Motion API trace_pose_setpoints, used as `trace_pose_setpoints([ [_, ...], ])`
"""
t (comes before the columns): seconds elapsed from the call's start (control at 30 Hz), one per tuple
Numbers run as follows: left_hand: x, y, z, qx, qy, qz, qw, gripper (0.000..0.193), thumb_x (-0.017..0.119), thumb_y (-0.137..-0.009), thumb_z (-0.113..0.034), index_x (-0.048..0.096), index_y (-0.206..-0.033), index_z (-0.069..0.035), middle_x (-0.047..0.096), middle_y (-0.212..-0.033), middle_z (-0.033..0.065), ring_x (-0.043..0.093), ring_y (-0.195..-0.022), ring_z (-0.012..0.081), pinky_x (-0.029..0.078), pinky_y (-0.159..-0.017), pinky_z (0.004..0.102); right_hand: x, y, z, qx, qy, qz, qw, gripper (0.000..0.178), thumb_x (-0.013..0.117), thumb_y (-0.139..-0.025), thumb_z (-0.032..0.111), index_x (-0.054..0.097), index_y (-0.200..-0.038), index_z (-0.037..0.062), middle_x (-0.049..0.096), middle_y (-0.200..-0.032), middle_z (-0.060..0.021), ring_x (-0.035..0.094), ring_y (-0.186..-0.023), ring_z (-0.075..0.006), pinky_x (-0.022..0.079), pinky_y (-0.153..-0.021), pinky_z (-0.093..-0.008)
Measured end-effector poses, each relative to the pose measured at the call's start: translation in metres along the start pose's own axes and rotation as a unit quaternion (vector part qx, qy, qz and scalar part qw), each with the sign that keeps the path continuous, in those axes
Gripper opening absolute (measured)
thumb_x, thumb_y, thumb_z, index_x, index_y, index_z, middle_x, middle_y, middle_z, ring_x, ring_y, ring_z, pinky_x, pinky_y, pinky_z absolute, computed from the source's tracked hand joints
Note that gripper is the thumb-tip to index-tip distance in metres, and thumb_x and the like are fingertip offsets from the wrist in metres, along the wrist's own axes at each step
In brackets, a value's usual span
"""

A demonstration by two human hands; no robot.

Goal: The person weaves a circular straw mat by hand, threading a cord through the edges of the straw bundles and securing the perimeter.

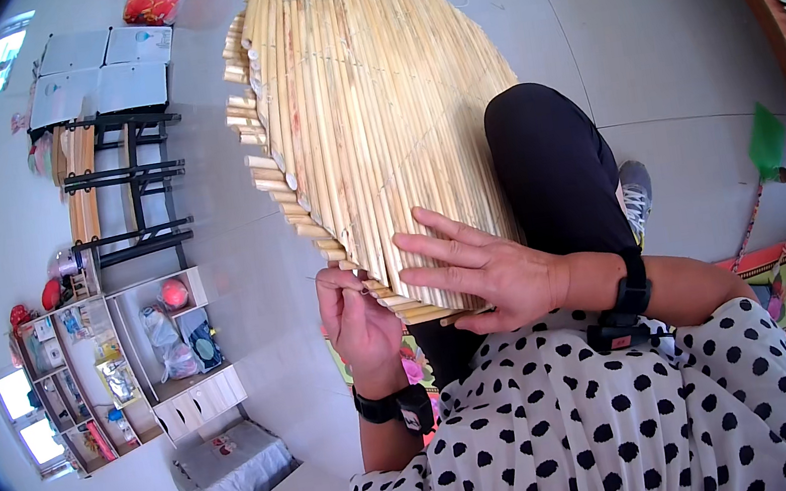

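Left hand (361,322): thumb and forefinger drawn together in a pinch at the near left edge of the stalk mat – whether on a stalk end or a thread is too small to tell.
Right hand (489,270): fingers spread, palm down, lying across the mat's near end.
Stalk mat (382,96): pale stalks side by side in a long rounded panel, stretching away from the person's front, its right side against the bent knee (549,138).
Stubby ends (264,168): a row jutting out along the left edge.
Step in hand: apparently detailed edge work, the right hand seemingly bracing.
Next move: seems to call for a fine, sure left pinch – and steady pressure from the right.
Floor around: grey tiles (640,40), one sneaker (637,196), a green swatter (766,141).
Farther left: a shelf unit (134,367).
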State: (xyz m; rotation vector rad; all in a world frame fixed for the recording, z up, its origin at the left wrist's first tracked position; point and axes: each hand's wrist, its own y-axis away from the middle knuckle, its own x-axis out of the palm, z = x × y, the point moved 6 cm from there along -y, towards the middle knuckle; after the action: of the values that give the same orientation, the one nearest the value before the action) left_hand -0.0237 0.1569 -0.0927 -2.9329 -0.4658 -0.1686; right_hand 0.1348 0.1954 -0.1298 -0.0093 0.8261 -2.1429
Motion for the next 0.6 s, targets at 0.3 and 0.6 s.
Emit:
trace_pose_setpoints([
  [0.3, 0.001, -0.014, 0.0, 0.011, 0.026, 0.061, 0.998, 0.009, 0.041, -0.098, -0.014, 0.043, -0.094, -0.006, 0.05, -0.1, 0.0081, 0.049, -0.102, 0.0183, 0.036, -0.095, 0.0339, 0.008, 0.018, 0.004, 0.029, 0.024, 0.004, 0.999, 0.085, 0.072, -0.07, 0.007, 0.031, -0.144, 0.0083, 0.018, -0.153, -0.0174, 0.016, -0.141, -0.043, 0.027, -0.112, -0.0463],
  [0.6, -0.005, -0.027, 0.003, 0.019, 0.077, 0.086, 0.993, 0.01, 0.04, -0.099, -0.014, 0.044, -0.093, -0.007, 0.05, -0.117, 0.0132, 0.048, -0.111, 0.0221, 0.035, -0.099, 0.0369, 0.017, 0.061, 0.006, 0.103, 0.001, 0.082, 0.991, 0.087, 0.07, -0.069, 0.005, 0.028, -0.145, 0.0096, 0.015, -0.154, -0.0156, 0.016, -0.141, -0.0404, 0.026, -0.114, -0.0439],
])
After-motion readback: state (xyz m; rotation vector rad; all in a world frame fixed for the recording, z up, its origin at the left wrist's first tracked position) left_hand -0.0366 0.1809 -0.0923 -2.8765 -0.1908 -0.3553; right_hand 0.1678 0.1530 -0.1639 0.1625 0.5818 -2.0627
